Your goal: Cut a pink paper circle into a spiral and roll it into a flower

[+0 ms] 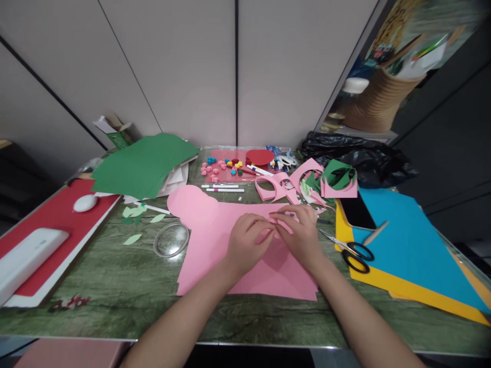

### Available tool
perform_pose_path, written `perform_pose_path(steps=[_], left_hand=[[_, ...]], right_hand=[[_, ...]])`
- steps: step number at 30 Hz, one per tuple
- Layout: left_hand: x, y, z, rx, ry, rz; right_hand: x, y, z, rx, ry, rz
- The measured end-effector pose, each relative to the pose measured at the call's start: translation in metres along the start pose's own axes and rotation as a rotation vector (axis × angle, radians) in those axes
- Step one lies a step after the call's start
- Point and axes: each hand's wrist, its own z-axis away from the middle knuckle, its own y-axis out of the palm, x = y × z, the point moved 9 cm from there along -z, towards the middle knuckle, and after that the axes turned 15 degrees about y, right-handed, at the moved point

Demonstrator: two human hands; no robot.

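My left hand [248, 239] and my right hand [301, 232] meet above a stack of pink paper sheets [209, 255]. Thumbs and fingers of both are pinched together, tip to tip. Whatever lies between them is too small and too covered by the fingers to name. Pink rounded cutouts [190, 202] lie over the stack's upper left corner. Left of the stack is a clear ring [155, 245], perhaps a roll of tape, flat on the table. Black-handled scissors [355, 254] rest to the right of my right hand, blades partly open.
Pink paper offcuts [268, 190] and small colored paper rolls [217, 171] lie beyond my hands. Green sheets [146, 163] and leaf cutouts [132, 239] are at left. A phone [358, 213] sits on blue paper [414, 240] at right. Near the left edge is a white device [32, 258].
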Motion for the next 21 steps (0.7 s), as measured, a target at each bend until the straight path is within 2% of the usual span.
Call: perform_pose_path(steps=[2,4,10,15,21], left_hand=[[0.002,0.001,0.0,0.014,-0.008,0.006],[0.007,0.002,0.0,0.011,-0.078,0.042],[0.035,0.013,0.012,-0.045,-0.439,0.321],[0.047,0.02,0.019,-0.122,-0.552,0.516],[0.052,0.031,0.024,-0.149,-0.697,0.78]], right_hand=[[0.001,0.0,0.0,0.005,-0.003,-0.001],[0.001,-0.001,-0.001,0.005,-0.001,-0.004],[0.0,-0.003,0.0,-0.02,-0.008,-0.038],[0.0,-0.003,0.0,-0.022,-0.014,-0.047],[0.001,0.0,0.0,0.008,-0.028,-0.013]])
